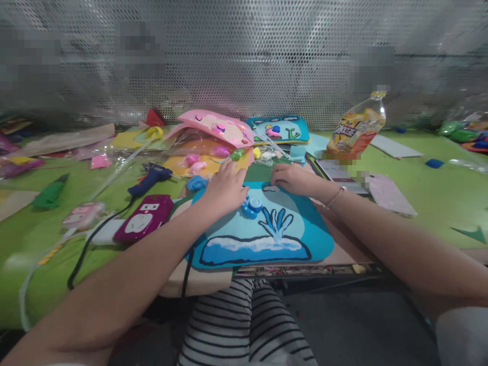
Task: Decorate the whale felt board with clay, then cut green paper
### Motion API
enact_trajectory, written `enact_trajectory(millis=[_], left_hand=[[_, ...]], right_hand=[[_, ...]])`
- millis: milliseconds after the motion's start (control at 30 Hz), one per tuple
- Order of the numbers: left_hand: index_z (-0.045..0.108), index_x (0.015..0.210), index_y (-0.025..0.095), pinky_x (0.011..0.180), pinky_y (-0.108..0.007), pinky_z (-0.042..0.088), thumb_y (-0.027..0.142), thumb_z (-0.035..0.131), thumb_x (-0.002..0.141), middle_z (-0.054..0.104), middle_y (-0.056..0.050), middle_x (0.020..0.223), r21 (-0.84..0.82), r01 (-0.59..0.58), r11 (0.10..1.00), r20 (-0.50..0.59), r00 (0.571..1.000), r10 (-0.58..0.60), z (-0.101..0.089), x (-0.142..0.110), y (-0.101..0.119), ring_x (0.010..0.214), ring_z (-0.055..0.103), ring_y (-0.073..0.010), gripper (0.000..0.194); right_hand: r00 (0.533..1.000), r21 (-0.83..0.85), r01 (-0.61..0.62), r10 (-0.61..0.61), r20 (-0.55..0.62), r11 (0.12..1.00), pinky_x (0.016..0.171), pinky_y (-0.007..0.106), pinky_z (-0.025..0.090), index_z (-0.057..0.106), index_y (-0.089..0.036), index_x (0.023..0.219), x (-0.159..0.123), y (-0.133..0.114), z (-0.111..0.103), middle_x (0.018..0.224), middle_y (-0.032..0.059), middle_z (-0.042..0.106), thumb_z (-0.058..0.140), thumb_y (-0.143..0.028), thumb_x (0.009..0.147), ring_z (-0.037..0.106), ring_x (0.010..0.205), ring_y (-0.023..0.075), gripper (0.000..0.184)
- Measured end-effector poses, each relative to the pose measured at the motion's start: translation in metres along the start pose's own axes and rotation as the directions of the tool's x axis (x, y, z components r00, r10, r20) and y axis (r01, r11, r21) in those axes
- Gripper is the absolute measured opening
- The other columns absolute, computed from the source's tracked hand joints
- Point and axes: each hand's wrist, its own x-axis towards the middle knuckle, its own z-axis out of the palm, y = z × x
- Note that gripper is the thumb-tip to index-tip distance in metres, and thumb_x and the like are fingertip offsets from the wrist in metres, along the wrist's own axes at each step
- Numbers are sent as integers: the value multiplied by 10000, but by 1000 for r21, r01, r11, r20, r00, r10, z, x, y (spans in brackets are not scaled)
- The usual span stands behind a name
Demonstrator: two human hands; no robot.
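At the far edge of the blue board [320, 241], the right grip [288, 178] is curled beside a grey cloud shape [271, 188], which is set just nearside of its fingertips, long axis left to right; whether anything is pinched cannot be told. The left grip [227, 186] is loosely spread, its thumb beside the blue clay figure [253, 204]. Beyond, a pink panel [213, 122] is seen.

A gap separates left hand [227, 187] and right hand [288, 179]; glue gun [150, 181] obstructs leftward, plastic bottle [357, 128] back right
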Motion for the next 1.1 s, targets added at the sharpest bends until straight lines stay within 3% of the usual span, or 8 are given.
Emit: enact_trajectory(millis=[600,1100], left_hand=[[476,1265,115,1049,-482,330,285,532,867,432,-184,1296,-25,12,1000,13,1000,-12,1,0,0,1316,291,-358,436],[499,1231,109,1005,-477,374,285,523,869,444,-196,1278,-6,-16,1000,0,1000,16,2,0,-1,1286,327,-355,403]], right_hand=[[987,-83,-143,148,59,986,672,259,387,642,-174,856,0,-3,-3,882,60,633,459,-102,831,568,788,170,199],[985,-43,-100,105,139,994,686,272,441,635,-167,816,-1,-6,-15,853,70,651,477,-64,789,602,783,183,191]])
